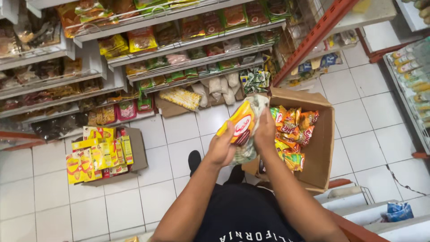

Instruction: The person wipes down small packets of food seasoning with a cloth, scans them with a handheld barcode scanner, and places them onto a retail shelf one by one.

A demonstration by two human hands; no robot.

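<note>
White floor tiles [179,148] below; left hand [220,150] and right hand [265,131] each grip one yellow packet [238,125].

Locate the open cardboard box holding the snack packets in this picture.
In the head view, the cardboard box sits on the white tiled floor right of centre, just beyond the right hand, below the shelves.

A yellow snack packet [238,124] with a red oval label sits in the left hand [222,148], over a pale green-printed packet [251,134] touched by the right hand [265,130]. Just right, an open cardboard box [322,148] holds orange and yellow snack bags [293,130]. On the floor at left, another carton [136,152] carries flat yellow packets [96,152]. The shelves [188,45] hold rows of orange, green and white bags [143,39].
</note>
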